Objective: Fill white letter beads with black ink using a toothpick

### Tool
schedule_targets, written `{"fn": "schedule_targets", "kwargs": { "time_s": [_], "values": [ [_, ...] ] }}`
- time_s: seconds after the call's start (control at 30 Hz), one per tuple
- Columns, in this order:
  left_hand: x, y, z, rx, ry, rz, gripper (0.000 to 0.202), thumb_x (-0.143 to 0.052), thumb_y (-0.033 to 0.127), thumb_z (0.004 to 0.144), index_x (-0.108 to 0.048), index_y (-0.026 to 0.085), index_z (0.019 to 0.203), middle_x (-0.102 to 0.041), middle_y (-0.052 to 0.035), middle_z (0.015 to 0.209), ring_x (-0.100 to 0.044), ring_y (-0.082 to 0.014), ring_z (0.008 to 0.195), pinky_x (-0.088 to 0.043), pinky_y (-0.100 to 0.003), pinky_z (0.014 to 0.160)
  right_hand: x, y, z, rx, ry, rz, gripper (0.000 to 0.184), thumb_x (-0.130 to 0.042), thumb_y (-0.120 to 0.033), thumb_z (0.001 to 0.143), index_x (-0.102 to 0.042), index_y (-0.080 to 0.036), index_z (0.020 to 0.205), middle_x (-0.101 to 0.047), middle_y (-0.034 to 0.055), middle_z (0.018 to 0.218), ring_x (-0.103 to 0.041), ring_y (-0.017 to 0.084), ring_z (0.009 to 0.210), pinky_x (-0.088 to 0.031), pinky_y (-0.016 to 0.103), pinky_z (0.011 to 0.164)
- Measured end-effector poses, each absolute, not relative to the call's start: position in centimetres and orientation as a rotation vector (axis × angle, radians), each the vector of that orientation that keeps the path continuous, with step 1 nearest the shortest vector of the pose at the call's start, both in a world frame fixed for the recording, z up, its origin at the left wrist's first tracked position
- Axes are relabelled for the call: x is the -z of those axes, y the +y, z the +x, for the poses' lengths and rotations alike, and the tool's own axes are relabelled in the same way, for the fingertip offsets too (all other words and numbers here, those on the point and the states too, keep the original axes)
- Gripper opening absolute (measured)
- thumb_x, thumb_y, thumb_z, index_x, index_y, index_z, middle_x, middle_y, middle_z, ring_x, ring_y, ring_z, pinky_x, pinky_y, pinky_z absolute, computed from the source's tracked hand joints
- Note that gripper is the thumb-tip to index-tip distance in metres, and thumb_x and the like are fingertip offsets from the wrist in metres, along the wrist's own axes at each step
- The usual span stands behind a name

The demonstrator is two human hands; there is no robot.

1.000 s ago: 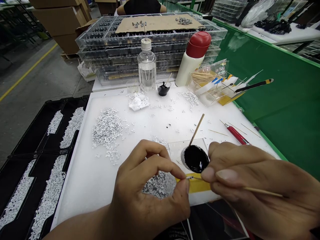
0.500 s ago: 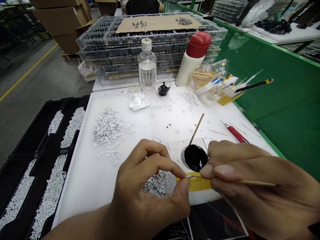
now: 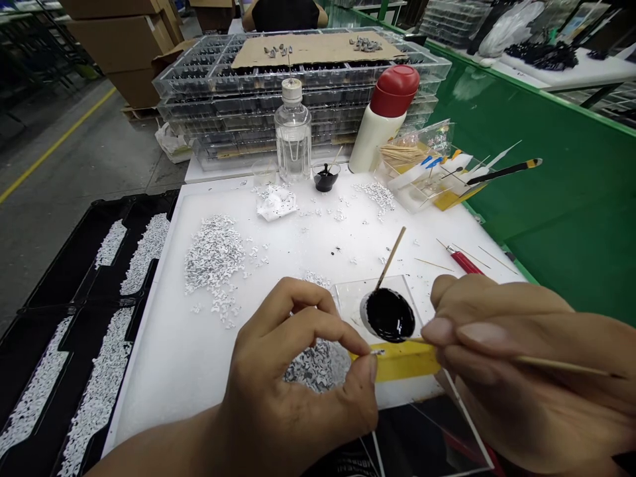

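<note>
A tiny white piece (image 3: 378, 352) sits pinched between the thumb and forefinger of the left hand (image 3: 293, 371), those fingers clamped on it above a yellow strip (image 3: 405, 363). The right hand (image 3: 517, 344) has its fingers closed around a thin wooden stick (image 3: 561, 366), whose tip is just beside the piece. Behind them, a round pool of glossy black liquid (image 3: 390, 315) lies on a clear plastic sheet (image 3: 352, 298), on a white counter (image 3: 149, 377) scattered with small white parts (image 3: 214, 265).

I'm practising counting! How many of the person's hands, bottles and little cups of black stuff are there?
Hands: 2 (left hand, right hand)
Bottles: 2 (clear plastic bottle, white bottle with red cap)
Little cups of black liquid: 1 (black cup)
Total: 5
</note>
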State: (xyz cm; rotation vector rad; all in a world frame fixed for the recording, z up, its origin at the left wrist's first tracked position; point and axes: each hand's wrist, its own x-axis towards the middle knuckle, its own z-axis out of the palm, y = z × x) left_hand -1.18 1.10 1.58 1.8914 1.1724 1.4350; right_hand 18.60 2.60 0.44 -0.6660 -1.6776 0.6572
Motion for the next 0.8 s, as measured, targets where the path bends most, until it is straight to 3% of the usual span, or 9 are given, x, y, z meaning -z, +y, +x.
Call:
{"fn": "schedule_targets", "kwargs": {
  "time_s": [0.1,0.37,0.63,0.8],
  "values": [
    [-1.6,1.1,-1.3,-1.420,1.187,1.912,0.012,-0.069,0.003,0.077,-0.070,0.015,0.074,-0.059,0.0005,0.080,-0.062,-0.0065,0.073,-0.054,-0.017,0.068,-0.9,2.3,18.7,-0.616,-1.723,-0.743,0.039,-0.070,-0.001,0.093,-0.072,-0.024,0.123,-0.077,0.0001,0.094,-0.069,0.011,0.082,-0.058,0.027,0.069],
    [-1.7,1.1,-1.1,-1.429,1.205,1.925,0.016,-0.067,0.003,0.077,-0.070,0.018,0.074,-0.061,-0.0008,0.078,-0.064,-0.0114,0.069,-0.057,-0.024,0.061,-1.3,2.2,19.1,-0.602,-1.782,-0.859,0.030,-0.074,-0.009,0.092,-0.073,-0.026,0.116,-0.077,0.0001,0.092,-0.068,0.012,0.074,-0.057,0.030,0.063],
    [-1.8,1.1,-1.1,-1.427,1.208,1.934,0.018,-0.067,0.002,0.075,-0.070,0.020,0.075,-0.061,-0.0015,0.078,-0.064,-0.0138,0.068,-0.058,-0.027,0.059,-0.9,2.3,19.1,-0.662,-1.745,-0.804,0.041,-0.076,-0.005,0.089,-0.074,-0.028,0.123,-0.078,0.0017,0.093,-0.069,0.015,0.074,-0.060,0.033,0.064],
    [-1.7,1.2,-1.1,-1.443,1.199,1.900,0.015,-0.069,0.003,0.076,-0.070,0.018,0.075,-0.060,-0.0009,0.078,-0.063,-0.0112,0.069,-0.057,-0.024,0.061,-0.4,3.2,19.7,-0.806,-1.762,-0.495,0.054,-0.072,0.000,0.089,-0.070,-0.025,0.136,-0.079,0.0031,0.107,-0.071,0.014,0.082,-0.064,0.029,0.068]
  ]
}}
